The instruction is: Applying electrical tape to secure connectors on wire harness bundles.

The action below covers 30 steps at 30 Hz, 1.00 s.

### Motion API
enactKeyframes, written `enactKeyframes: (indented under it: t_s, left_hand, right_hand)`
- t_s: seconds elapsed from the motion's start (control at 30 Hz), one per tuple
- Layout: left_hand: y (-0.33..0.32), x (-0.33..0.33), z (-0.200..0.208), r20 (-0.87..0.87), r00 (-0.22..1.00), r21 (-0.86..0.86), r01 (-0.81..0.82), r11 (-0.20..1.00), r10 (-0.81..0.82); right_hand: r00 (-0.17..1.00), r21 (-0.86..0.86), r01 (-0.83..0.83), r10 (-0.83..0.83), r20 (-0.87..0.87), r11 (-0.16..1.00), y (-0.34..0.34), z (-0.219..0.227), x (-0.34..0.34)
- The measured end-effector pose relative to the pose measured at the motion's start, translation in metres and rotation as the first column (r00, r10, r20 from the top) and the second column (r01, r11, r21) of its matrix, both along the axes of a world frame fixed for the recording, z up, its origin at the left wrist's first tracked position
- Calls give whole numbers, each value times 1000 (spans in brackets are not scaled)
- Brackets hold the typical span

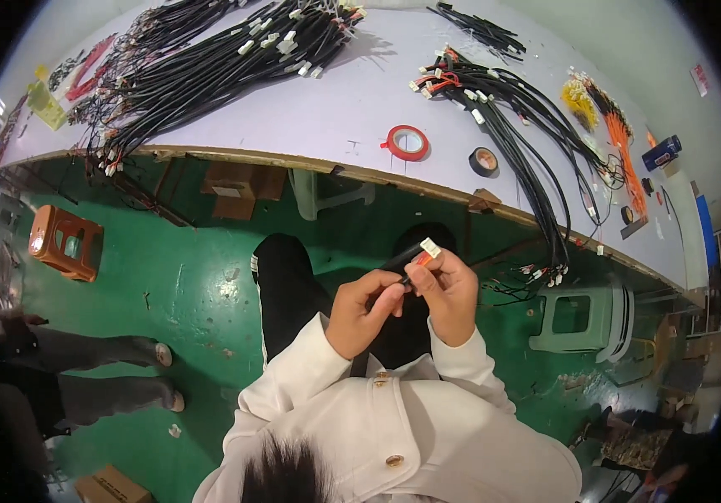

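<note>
Black cable bundles [210, 67] with white connectors are lying across the pale lavender table [352, 109] in the upper frame, beside red [407, 142] and black [484, 161] tape rolls; below, the glossy green floor [184, 285] is showing, an orange stool [65, 241] at left.

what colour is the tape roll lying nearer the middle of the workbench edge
Red: the round roll of tape on the pale workbench, clearest in the head view.
</note>
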<state>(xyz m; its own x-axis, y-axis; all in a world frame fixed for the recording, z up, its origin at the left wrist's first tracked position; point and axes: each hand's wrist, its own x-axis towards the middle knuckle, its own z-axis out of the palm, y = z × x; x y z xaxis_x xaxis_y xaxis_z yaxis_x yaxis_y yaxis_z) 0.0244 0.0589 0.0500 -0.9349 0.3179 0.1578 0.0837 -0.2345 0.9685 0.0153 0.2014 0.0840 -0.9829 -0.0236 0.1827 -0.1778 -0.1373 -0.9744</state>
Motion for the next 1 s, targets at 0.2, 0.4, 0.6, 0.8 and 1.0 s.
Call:
enactKeyframes:
  t_s: [0.2,0.4,0.6,0.8,1.0]
  left_hand:
    - [-5,0,-9,112,993,101,26,994,-38]
    - [-19,-2,-9,355,934,166,-27,986,-34]
    - [-13,-5,0,349,922,124,-220,968,165]
    - [-11,-8,-2,420,902,199,-199,960,100]
    - [-10,-11,-7,441,893,156,-172,973,88]
  right_hand:
    - [994,-25,-62,64,89,998,-5,-14,-1]
    - [981,295,-168,188,-43,941,13,6,-30]
    - [856,831,488,40,-516,267,95,37,-117]
    - [883,856,417,86,-461,305,104,15,-134]
    - [977,92,-211,211,11,973,40,5,-47]
